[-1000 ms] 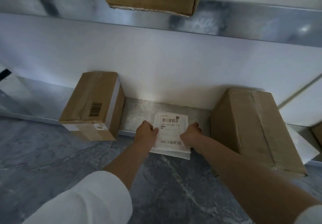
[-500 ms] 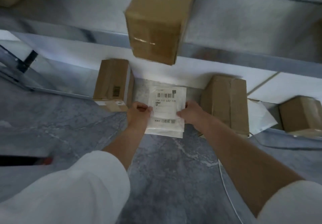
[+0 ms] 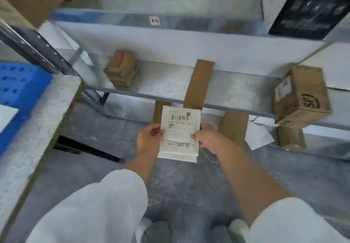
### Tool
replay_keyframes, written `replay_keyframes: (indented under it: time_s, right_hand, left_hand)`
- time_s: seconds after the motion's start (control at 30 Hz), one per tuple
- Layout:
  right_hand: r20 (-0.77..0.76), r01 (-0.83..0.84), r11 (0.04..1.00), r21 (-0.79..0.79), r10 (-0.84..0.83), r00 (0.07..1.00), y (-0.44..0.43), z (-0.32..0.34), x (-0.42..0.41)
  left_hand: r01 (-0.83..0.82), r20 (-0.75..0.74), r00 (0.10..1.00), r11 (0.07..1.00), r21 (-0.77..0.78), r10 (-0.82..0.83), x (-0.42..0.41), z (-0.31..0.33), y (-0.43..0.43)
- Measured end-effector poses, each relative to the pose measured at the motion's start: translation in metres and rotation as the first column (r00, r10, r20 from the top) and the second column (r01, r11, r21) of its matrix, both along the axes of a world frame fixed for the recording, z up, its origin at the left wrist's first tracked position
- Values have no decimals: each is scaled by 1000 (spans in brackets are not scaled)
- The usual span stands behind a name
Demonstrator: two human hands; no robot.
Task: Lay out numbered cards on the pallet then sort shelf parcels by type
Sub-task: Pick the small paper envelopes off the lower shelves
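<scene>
since the earlier frames the white parcel has come off the bottom shelf and now hangs in the air in front of the racking, higher against the shelves than before, and the view has swung up so a middle shelf and more boxes show. both hands hold it: the left hand pinches its left edge with thumb on the label face, the right hand pinches its right edge the same way, each closed firmly on the flat bag. the barcode label faces up toward the camera, its top edge pointing away from the person.

below the grip are white sleeves, pale shoes and grey marbled floor. just behind the parcel, a tall brown box overhangs the middle shelf, and another brown box sits lower, right of the right hand, beside a white mailer. farther left of the grip stands a small carton on that shelf; far right a carton marked sf tilts over the shelf edge. well left is a blue pallet, partly blurred. up right, beyond everything, a black and white box sits on the upper shelf.
</scene>
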State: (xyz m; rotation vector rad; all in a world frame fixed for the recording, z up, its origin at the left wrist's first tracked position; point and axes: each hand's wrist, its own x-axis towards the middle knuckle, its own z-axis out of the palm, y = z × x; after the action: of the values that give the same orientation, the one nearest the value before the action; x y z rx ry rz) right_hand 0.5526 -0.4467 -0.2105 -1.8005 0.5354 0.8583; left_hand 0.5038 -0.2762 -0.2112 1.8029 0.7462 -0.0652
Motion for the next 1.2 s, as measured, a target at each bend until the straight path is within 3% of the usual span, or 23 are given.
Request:
replay_keyframes:
  time_s: [0.27, 0.5, 0.67, 0.83, 1.0, 1.2]
  right_hand:
    - [302, -206, 972, 114, 163, 939, 41, 226, -46]
    - [414, -339, 917, 209, 231, 881, 51, 353, -127]
    - [475, -368, 908, 201, 238, 847, 77, 384, -176]
    - [467, -502, 857, 117, 399, 789, 144, 396, -202]
    - [553, -609, 793, 30, 495, 671, 241, 434, -185]
    - [574, -648, 761, 15, 524, 629, 343, 459, -169]
  left_hand:
    - [-225, 243, 950, 970, 89, 198, -77, 223, 28]
    - [-348, 377, 881, 931, 108, 285, -174, 343, 31]
    - [-400, 438, 839, 912, 92, 324, -240, 374, 36]
    - [-456, 372, 843, 883, 110, 389, -285, 380, 87]
    - [-484, 397, 833, 854, 190, 385, -285, 402, 164]
    - [-576, 474, 760, 798, 175, 444, -271, 428, 255]
